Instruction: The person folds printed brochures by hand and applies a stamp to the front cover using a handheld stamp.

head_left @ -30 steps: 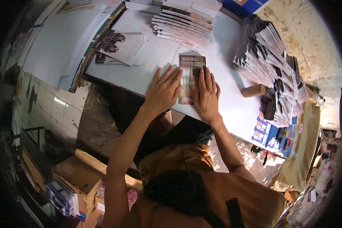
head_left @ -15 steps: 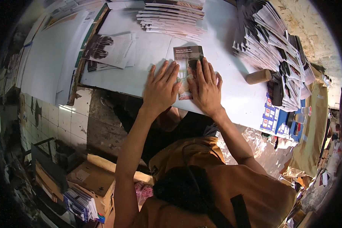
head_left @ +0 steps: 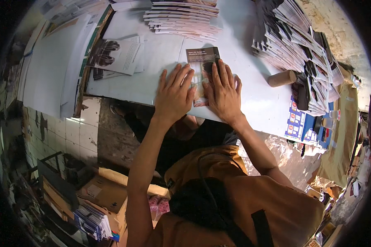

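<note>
A narrow folded leaflet [head_left: 203,55] with a dark printed top and a photo below lies flat near the front edge of the white table. My right hand [head_left: 223,91] rests on its right side, palm down, fingers stretched out toward the far side. Along the leaflet's left edge lies my left hand [head_left: 175,92], flat as well, its thumb beside the paper. Neither hand grips anything. Part of the leaflet's right side is hidden under my right fingers.
A stack of folded leaflets [head_left: 181,20] stands at the back. Larger piles [head_left: 288,41] lean at the right, by a brown cylinder [head_left: 281,78]. Loose printed sheets [head_left: 121,53] lie at the left. An open cardboard box [head_left: 103,191] stands below the table, left.
Both hands keep nearly the same places on and beside the leaflet. The whole view has shifted slightly.
</note>
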Demonstrator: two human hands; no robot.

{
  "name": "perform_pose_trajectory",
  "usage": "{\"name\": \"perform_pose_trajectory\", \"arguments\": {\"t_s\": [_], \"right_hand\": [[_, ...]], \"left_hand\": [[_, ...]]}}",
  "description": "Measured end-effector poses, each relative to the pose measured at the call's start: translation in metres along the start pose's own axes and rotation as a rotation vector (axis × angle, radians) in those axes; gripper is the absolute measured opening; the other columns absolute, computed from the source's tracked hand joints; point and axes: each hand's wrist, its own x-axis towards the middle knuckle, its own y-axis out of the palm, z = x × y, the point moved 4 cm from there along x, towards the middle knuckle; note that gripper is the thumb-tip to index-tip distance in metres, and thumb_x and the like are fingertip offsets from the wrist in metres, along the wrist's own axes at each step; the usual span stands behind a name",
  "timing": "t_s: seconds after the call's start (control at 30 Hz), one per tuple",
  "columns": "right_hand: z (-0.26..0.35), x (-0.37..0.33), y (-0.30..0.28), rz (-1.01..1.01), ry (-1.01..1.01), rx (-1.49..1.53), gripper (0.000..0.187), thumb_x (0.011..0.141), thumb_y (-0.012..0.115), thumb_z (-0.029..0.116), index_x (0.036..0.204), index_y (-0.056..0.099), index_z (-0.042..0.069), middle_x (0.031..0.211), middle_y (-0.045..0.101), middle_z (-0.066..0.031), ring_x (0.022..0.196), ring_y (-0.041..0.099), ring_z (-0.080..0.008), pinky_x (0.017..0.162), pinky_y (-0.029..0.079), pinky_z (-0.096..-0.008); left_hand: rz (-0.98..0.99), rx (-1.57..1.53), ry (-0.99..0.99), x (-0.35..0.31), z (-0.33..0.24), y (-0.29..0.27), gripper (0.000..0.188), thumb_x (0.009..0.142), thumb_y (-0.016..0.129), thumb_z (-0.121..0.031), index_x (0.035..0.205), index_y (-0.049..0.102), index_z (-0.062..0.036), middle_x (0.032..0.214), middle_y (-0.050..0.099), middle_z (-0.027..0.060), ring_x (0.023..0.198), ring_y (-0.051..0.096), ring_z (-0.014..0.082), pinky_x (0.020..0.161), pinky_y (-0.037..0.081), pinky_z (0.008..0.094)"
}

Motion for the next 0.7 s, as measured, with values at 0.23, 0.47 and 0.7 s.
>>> {"name": "perform_pose_trajectory", "arguments": {"t_s": [0.23,0.47,0.7], "right_hand": [[0.0005,0.0011,-0.0035,-0.008,0.008,0.013,0.064,0.1,0.049,0.04,0.151,0.037,0.003,0.161,0.029,-0.0165,0.145,0.032,-0.0377,0.114,0.024,-0.0611],[0.0013,0.0013,-0.0048,-0.017,0.009,0.022,0.065,0.099,0.051,0.038,0.153,0.036,0.005,0.161,0.029,-0.0144,0.146,0.031,-0.0349,0.115,0.023,-0.0588],[0.0001,-0.0008,-0.0038,-0.054,-0.008,0.008,0.062,0.098,0.051,0.039,0.148,0.043,0.003,0.158,0.034,-0.0171,0.143,0.035,-0.0358,0.113,0.025,-0.0596]], "left_hand": [[0.002,0.013,0.017,0.0026,-0.0039,-0.0018,0.048,0.096,0.053,-0.03,0.137,0.053,-0.0043,0.151,0.044,0.0084,0.142,0.039,0.0302,0.118,0.024,0.0572],[0.021,0.057,0.022,0.0016,-0.0035,-0.0003,0.05,0.096,0.053,-0.03,0.139,0.051,-0.0043,0.152,0.041,0.0083,0.142,0.037,0.0312,0.117,0.024,0.0582],[0.018,0.086,0.047,0.0016,-0.0065,-0.0006,0.052,0.096,0.052,-0.03,0.143,0.048,-0.0074,0.152,0.041,0.0087,0.142,0.037,0.0319,0.117,0.025,0.0584]]}}
